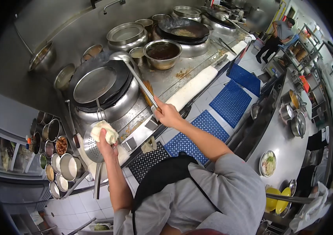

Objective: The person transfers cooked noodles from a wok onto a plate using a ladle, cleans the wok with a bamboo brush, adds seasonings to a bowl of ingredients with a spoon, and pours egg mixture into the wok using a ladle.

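My right hand point(169, 114) is wrapped round the long metal handle of a ladle point(137, 76), whose bowl end reaches over the right rim of the near wok point(81, 66). In my left hand point(106, 145) is a bunched white cloth point(105, 132), held in front of the same wok. A round mesh strainer point(96, 85) rests in the wok, its handle pointing toward me. Just beside and beneath my left hand lies a perforated skimmer point(92, 149), its handle sticking out toward me. Behind the ladle's handle shows a bamboo brush point(147, 92).
A metal bowl of dark liquid point(162, 54) stands beyond the ladle, with another wok point(183, 30) behind it. Pots of ingredients point(69, 166) stand at left. Across the aisle, a counter point(282, 145) carries a plate of food point(268, 163). A person point(280, 37) stands far right.
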Available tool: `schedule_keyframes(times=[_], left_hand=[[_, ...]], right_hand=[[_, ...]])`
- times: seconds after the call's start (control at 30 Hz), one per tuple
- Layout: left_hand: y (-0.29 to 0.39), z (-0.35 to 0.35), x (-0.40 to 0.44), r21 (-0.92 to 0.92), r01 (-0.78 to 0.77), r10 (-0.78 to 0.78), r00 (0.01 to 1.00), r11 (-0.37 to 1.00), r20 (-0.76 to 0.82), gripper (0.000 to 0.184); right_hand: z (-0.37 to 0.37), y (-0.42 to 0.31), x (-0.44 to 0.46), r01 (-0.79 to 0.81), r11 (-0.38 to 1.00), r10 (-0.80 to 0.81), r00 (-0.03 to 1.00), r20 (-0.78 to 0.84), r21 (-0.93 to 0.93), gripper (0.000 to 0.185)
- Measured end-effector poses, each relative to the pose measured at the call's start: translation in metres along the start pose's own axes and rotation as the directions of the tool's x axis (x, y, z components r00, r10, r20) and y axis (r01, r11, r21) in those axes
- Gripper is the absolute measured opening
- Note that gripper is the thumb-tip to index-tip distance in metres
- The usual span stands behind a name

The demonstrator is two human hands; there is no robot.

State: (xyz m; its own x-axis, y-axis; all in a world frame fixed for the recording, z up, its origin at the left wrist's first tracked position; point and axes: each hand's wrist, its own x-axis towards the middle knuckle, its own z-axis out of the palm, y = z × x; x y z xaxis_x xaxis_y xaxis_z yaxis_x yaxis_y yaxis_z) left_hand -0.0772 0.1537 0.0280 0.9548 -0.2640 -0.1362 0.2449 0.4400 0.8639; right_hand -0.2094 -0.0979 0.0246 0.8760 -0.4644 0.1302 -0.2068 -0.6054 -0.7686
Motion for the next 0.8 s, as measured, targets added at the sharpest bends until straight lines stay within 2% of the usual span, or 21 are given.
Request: schedule_keyframes(times=[0.03, 0.17, 0.27, 0.43, 0.5, 0.8], left_hand=[[-0.002, 0.006, 0.002, 0.01, -0.02, 0.02, 1.0, 1.0, 0.0, 0.03], [-0.006, 0.029, 0.008, 0.054, -0.093, 0.093, 0.996, 0.994, 0.0, 0.031], [-0.007, 0.056, 0.007, 0.064, -0.106, 0.107, 0.994, 0.992, -0.008, 0.033], [-0.018, 0.121, -0.003, 0.053, -0.131, 0.13, 0.991, 0.99, 0.024, 0.035], [-0.028, 0.147, -0.002, 0.029, -0.083, 0.081, 0.994, 0.996, 0.073, 0.036], [-0.128, 0.267, 0.015, -0.026, 0.068, -0.06, 0.974, 0.997, 0.22, 0.029]], right_hand=[[0.003, 0.016, -0.007, 0.053, 0.998, -0.05, 0.996, -0.076, 0.027, 0.062], [0.004, 0.062, -0.038, 0.01, 0.993, 0.003, 0.993, -0.114, 0.115, 0.064], [0.0, 0.093, -0.057, -0.005, 0.995, 0.016, 0.995, -0.1, 0.104, 0.062], [0.011, 0.156, -0.072, -0.049, 0.993, 0.043, 0.998, -0.056, -0.103, 0.067], [0.009, 0.168, -0.076, -0.071, 0.976, 0.062, 0.997, -0.049, -0.208, 0.069], [-0.008, 0.185, -0.085, -0.016, 0.999, 0.018, 0.996, 0.083, -0.03, 0.083]])
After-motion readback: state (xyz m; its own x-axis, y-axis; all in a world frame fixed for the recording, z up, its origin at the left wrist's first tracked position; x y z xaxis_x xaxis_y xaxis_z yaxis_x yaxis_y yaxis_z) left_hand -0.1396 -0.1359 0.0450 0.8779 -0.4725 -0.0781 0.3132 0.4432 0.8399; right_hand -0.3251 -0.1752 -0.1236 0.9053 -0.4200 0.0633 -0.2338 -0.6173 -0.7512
